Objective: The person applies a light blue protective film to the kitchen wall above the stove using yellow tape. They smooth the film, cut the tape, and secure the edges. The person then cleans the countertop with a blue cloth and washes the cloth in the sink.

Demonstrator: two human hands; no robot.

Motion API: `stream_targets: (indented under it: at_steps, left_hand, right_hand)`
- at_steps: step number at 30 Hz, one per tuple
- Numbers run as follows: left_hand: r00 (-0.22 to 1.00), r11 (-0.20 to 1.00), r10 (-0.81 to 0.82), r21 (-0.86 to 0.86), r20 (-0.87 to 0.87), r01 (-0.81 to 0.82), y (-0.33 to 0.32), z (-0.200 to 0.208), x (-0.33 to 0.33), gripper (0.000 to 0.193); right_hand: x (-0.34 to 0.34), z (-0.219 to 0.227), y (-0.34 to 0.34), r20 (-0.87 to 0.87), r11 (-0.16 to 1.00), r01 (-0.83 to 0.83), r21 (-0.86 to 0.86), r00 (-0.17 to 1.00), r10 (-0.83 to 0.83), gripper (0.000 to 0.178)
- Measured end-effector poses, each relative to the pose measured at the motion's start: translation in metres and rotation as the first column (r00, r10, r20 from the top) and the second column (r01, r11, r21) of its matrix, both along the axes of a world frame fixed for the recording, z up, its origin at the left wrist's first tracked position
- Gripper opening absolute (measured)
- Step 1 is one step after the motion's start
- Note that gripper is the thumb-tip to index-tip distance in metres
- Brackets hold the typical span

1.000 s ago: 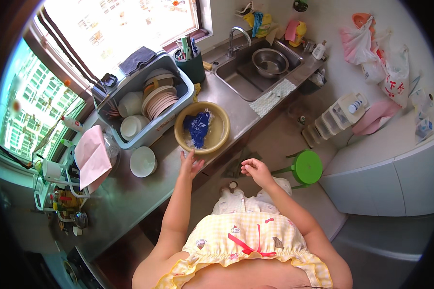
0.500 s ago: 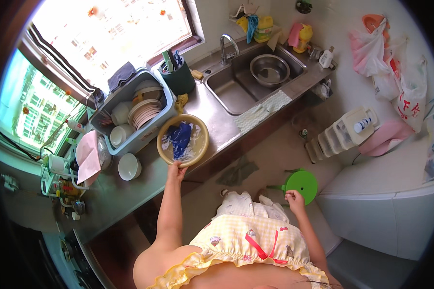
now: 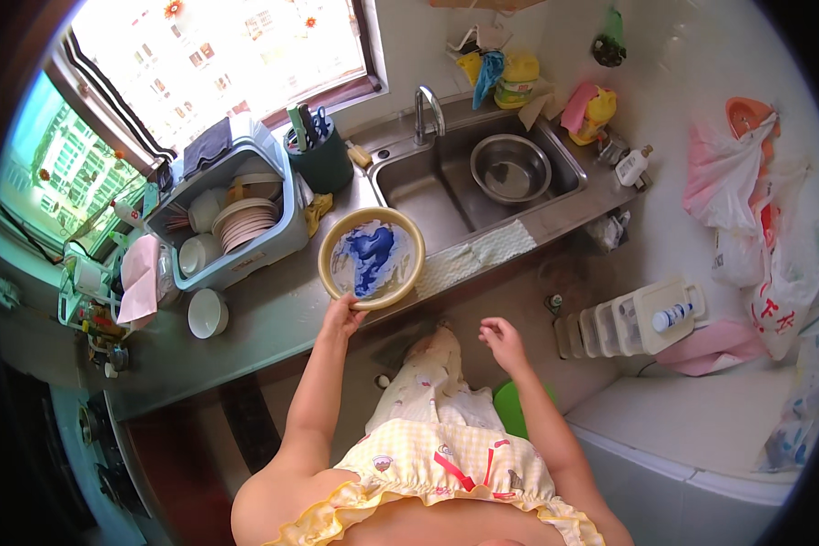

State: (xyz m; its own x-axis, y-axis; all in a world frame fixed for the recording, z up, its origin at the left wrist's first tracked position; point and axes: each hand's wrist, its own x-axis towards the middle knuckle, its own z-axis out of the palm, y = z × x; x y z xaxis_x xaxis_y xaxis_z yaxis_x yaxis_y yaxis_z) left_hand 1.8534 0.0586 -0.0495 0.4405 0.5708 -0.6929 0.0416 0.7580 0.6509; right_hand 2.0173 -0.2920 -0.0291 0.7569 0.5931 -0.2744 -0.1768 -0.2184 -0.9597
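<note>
A tan plastic basin is at the left end of the sink, its right side overlapping the mat. Inside it, a blue cloth lies in cloudy water. My left hand grips the basin's near rim, with the fingers partly hidden behind it. In the air in front of the counter edge, my right hand holds nothing; its fingers are loosely bent and apart. The steel sink holds a round metal bowl at its right side.
A blue dish rack full of bowls and plates stands left of the basin, with a white bowl in front. Behind are a dark green utensil holder and the faucet. A green stool and a drawer unit stand on the floor.
My left hand has moved the basin rightward along the counter to the sink's edge. My right hand has come up and forward, nearer the counter. My body has shifted toward the sink.
</note>
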Motion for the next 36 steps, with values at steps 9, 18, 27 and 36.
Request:
stream_targets:
  at_steps: [9,18,27,36]
  left_hand:
    - [0.966,0.974,-0.222,-0.011,0.129,0.225,-0.002,0.005,0.148,0.049]
    - [0.962,0.961,-0.256,-0.078,0.094,0.264,0.011,-0.003,0.239,0.045]
    - [0.954,0.347,0.247,0.935,-0.172,0.078,0.114,0.134,0.153,0.033]
    - [0.535,-0.258,0.708,0.536,-0.461,0.804,0.242,0.244,0.072,0.04]
  right_hand:
    - [0.186,0.012,0.175,-0.243,0.992,-0.129,-0.019,0.963,0.12,0.046]
    - [0.28,-0.053,0.182,-0.479,1.0,-0.01,0.003,0.878,0.01,0.029]
    - [0.342,-0.098,0.205,-0.548,0.983,-0.183,-0.03,0.825,0.137,0.031]
    - [0.355,-0.165,0.239,-0.612,0.95,-0.287,-0.126,0.776,0.153,0.035]
